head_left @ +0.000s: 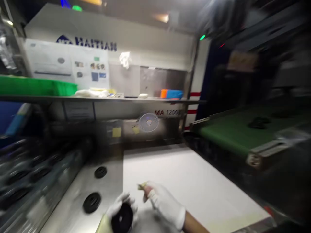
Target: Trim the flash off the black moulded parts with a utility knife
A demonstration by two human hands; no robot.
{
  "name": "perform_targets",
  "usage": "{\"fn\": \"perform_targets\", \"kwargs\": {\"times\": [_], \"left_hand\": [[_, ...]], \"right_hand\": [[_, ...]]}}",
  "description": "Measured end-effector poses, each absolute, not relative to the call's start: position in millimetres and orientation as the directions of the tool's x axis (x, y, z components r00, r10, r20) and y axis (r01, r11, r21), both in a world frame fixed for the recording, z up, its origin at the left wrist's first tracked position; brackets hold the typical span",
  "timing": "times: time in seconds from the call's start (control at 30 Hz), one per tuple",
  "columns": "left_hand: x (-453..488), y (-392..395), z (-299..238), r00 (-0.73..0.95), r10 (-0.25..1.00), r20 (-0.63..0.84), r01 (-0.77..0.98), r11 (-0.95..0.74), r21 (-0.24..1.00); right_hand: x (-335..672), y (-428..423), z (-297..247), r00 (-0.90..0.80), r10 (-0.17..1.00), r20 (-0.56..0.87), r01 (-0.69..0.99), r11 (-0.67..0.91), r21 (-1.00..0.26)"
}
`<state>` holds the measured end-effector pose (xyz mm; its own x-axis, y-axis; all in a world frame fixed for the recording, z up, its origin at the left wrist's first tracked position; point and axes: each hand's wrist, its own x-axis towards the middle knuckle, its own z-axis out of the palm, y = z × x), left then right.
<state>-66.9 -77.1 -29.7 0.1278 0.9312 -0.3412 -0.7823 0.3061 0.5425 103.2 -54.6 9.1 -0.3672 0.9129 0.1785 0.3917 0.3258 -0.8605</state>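
My left hand [116, 212], in a white glove, is closed around a round black part [122, 219] at the bottom of the view. My right hand [163, 202], also gloved, hovers just right of it above the white sheet [194, 181]; its fingers pinch something small and yellowish [142, 185] that I cannot make out. Two more round black parts [91, 202] [100, 171] lie on the steel table [73, 210] to the left of my hands. The whole view is smeared by motion.
A green conveyor belt [233, 132] with a dark part [259, 122] on it runs at the right. Trays of dark round parts [29, 174] fill the left. A shelf [102, 99] above carries a green bin [36, 85], an orange and blue box [171, 94] and papers.
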Motion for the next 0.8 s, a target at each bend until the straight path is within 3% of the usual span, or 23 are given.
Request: {"fn": "perform_targets", "kwargs": {"times": [0.2, 0.3, 0.43, 0.6, 0.8], "left_hand": [[-66, -80, -16, -0.010, 0.933, -0.359, -0.934, 0.119, 0.336], [-45, -82, -11, 0.005, 0.936, -0.351, -0.963, 0.100, 0.252], [-10, -92, -7, -0.026, 0.967, -0.255, -0.940, 0.063, 0.335], [15, -103, 2, -0.098, 0.987, -0.127, -0.875, -0.024, 0.484], [12, -101, 0, -0.190, 0.961, -0.199, -0.895, -0.086, 0.439]], "right_hand": [[113, -63, -12, -0.404, 0.914, 0.016, 0.419, 0.201, -0.885], [119, -83, -9, -0.347, 0.933, 0.094, 0.523, 0.276, -0.806], [129, -102, -2, -0.324, 0.927, 0.188, 0.682, 0.367, -0.632], [134, -110, -7, -0.268, 0.930, 0.250, 0.778, 0.362, -0.513], [120, -126, -14, -0.273, 0.915, 0.298, 0.760, 0.395, -0.517]]}}
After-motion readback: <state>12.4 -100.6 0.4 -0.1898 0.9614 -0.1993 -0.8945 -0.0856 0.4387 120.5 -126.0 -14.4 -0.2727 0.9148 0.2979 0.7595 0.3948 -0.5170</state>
